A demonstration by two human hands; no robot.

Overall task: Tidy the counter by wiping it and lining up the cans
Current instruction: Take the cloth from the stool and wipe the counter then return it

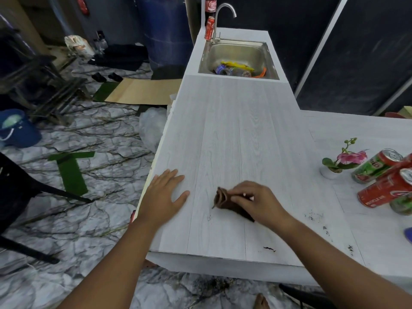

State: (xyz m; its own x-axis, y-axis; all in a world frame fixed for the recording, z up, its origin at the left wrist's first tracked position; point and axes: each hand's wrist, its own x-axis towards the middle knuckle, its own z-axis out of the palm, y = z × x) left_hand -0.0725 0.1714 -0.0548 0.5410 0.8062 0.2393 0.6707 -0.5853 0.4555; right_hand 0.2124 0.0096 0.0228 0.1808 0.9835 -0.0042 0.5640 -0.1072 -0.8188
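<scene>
A white wood-grain counter runs away from me toward a sink. My right hand grips a bunched brown cloth that lies on the counter near its front. My left hand rests flat on the counter near the left edge, fingers spread. Several cans stand in a tight group at the far right: a green one and a red one among them. Another red can stands beside the faucet. Dark specks and a dark smear mark the counter to the right of the cloth.
A steel sink at the far end holds wrappers and bottles. A cola bottle stands behind the faucet. A small potted pink flower stands left of the cans. The counter drops off at the left to a marbled floor.
</scene>
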